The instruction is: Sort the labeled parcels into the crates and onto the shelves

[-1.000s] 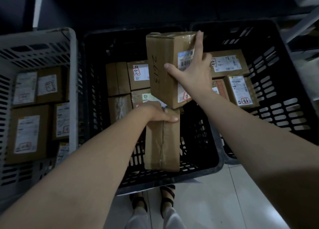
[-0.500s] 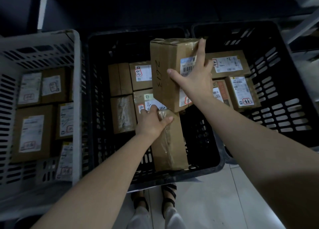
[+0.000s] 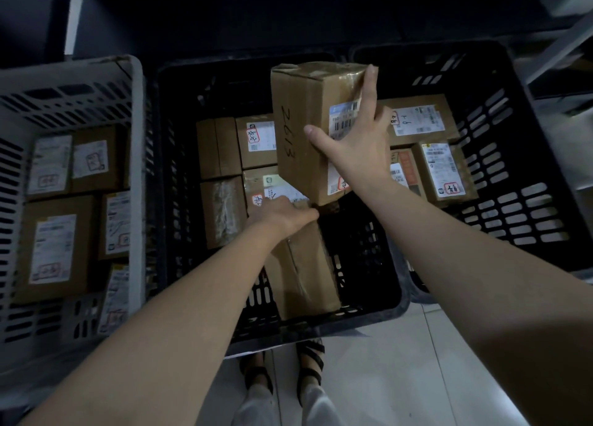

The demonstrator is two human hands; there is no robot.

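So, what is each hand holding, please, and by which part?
The right hand grips the box marked 2613 across its labelled side; left hand grips the taped box by its upper end.

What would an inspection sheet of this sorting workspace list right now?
Surface: pale tiled floor carries a white slotted plastic crate, a middle black slotted plastic crate and a right black slotted plastic crate.
Job's things: labelled parcels lie in all three crates; brown cardboard parcel marked 2613 is lifted above the crates; long taped brown cardboard parcel sits inside the middle crate.
Clutter: nothing seen.
Grippers: right hand holds the 2613 parcel; left hand grips the long parcel's far end.
Cables: nothing seen.
Surroundings: grey metal shelf frame at upper right.
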